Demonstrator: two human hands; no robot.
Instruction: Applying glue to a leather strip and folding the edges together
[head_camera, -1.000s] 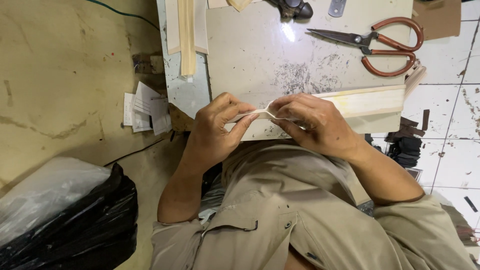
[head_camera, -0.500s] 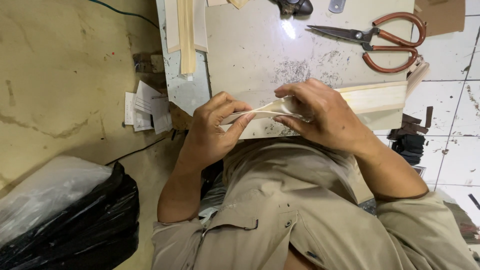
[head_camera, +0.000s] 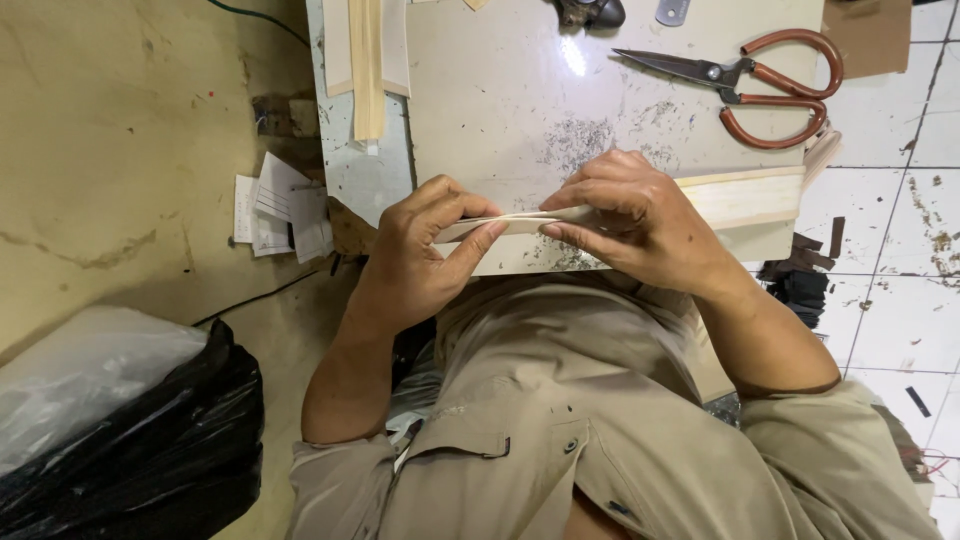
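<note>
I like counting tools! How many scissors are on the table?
1. The scissors, with reddish-brown handles, lie open on the white work board at its far right corner, beyond the right hand. Others could lie beyond the picture's edge.

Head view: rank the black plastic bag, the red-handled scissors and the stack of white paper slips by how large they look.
1. black plastic bag, though it lies nearest the camera, which inflates it.
2. red-handled scissors.
3. white paper slips, partly tucked under the board's edge; a narrow call against the scissors.

strip (head_camera: 520, 222) middle hidden by fingers (head_camera: 610, 200)
</note>
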